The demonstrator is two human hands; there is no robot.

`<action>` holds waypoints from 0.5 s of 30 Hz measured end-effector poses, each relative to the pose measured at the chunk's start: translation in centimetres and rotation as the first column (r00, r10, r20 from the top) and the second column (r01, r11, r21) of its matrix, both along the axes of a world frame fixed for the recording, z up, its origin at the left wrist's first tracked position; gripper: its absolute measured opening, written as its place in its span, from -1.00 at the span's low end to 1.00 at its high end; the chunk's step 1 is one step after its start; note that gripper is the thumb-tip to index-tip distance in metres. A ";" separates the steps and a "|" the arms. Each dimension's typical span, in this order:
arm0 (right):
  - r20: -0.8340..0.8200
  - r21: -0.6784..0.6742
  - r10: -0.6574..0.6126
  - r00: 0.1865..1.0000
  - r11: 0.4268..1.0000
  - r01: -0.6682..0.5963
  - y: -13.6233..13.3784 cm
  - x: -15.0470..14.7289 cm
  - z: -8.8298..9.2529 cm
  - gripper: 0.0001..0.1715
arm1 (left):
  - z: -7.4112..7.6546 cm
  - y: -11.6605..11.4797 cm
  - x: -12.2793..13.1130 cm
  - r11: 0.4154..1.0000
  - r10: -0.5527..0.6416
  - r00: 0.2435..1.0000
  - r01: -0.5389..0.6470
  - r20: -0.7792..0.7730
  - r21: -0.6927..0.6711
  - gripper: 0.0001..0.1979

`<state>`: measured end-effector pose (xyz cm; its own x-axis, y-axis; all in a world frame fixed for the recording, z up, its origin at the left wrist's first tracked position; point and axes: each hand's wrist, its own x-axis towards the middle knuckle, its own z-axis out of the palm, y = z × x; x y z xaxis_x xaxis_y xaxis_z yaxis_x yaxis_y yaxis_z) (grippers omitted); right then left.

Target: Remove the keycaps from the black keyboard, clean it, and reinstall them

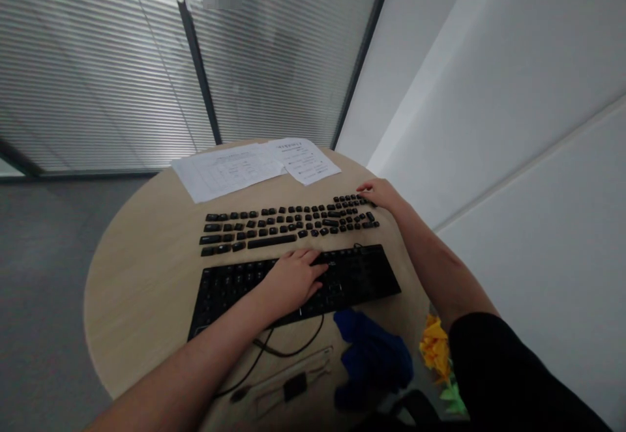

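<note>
A black keyboard [372, 272] lies slantwise on the round table. Keys fill its left part, while the right part looks largely bare. My left hand [293, 279] rests flat across its middle with the fingers spread. Just beyond the keyboard, loose black keycaps [288, 219] are laid out in rows, including a long space bar [271, 242]. My right hand [379, 192] is at the far right end of these rows, its fingers bent down and drawn together among the keycaps. Whatever is between those fingertips is too small and partly hidden.
Printed papers [229, 168] lie at the table's far edge. Nearer me are a cable [293, 354], a thin tool in clear packaging [293, 386] and a crumpled blue cloth or glove [374, 357]. Orange paper-like flowers [434, 347] stand beside the table, and a white wall [538, 223] is at right.
</note>
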<state>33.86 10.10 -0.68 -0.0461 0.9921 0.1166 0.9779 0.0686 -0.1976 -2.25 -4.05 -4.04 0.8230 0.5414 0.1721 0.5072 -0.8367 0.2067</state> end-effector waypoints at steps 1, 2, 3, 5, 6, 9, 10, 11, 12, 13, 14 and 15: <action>-0.017 0.013 -0.016 1.000 1.000 0.016 -1.3 0.2 0.0 -0.71 | 0.1 0.0 0.0 1.000 -0.003 1.000 0.003 -0.014 0.009 -0.65; -0.032 0.023 -0.029 0.999 0.999 0.029 -2.5 0.2 0.0 -0.71 | 0.2 -0.1 0.1 1.000 -0.006 1.000 0.007 -0.027 0.017 -0.65; -0.043 0.030 -0.039 0.998 0.999 0.040 -3.6 0.2 -0.1 -0.71 | 0.3 -0.1 0.1 1.000 -0.008 0.999 0.009 -0.040 0.025 -0.65; -0.054 0.039 -0.056 0.997 0.998 0.058 -5.2 0.1 -0.2 -0.73 | 0.4 -0.2 0.1 0.999 -0.005 0.998 0.007 -0.057 0.043 -0.65; -0.055 0.043 -0.063 0.997 0.997 0.065 -5.7 0.1 -0.2 -0.74 | 0.5 -0.2 0.2 0.998 -0.003 0.998 0.006 -0.060 0.055 -0.66; -0.053 0.056 -0.061 0.997 0.996 0.064 -6.0 -0.1 0.0 -0.74 | 0.9 -0.3 0.2 0.994 -0.019 1.000 0.019 -0.006 0.112 -0.66; -0.053 0.058 -0.053 0.997 0.997 0.056 -5.7 -0.1 0.0 -0.73 | 1.3 -0.3 0.2 0.990 -0.028 0.999 0.023 0.034 0.137 -0.65; -0.055 0.058 -0.042 0.998 0.997 0.045 -5.4 -0.3 0.0 -0.73 | 1.8 -0.2 0.2 0.987 -0.035 0.996 0.022 0.080 0.162 -0.64; -0.056 0.056 -0.029 0.998 0.998 0.032 -5.0 -0.5 0.0 -0.73 | 2.5 -0.1 0.3 0.983 -0.036 0.991 0.011 0.131 0.183 -0.63; -0.057 0.052 -0.014 0.998 0.998 0.017 -4.4 -0.8 -0.1 -0.72 | 3.3 0.2 0.4 0.981 -0.029 0.984 -0.006 0.176 0.194 -0.63; -0.058 0.049 0.000 0.998 0.999 0.002 -3.8 -1.1 -0.1 -0.72 | 4.2 0.6 0.6 0.983 -0.008 0.979 -0.030 0.203 0.184 -0.65; -0.057 0.047 0.013 0.998 0.999 -0.011 -3.2 -1.5 -0.3 -0.73 | 5.1 1.3 0.9 0.986 0.023 0.978 -0.056 0.209 0.155 -0.68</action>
<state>32.39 6.90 -0.95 -0.0497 0.9850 0.1652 0.9640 0.0905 -0.2500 -1.33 -2.73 1.06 0.7392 0.5245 0.4225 0.5008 -0.8475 0.1759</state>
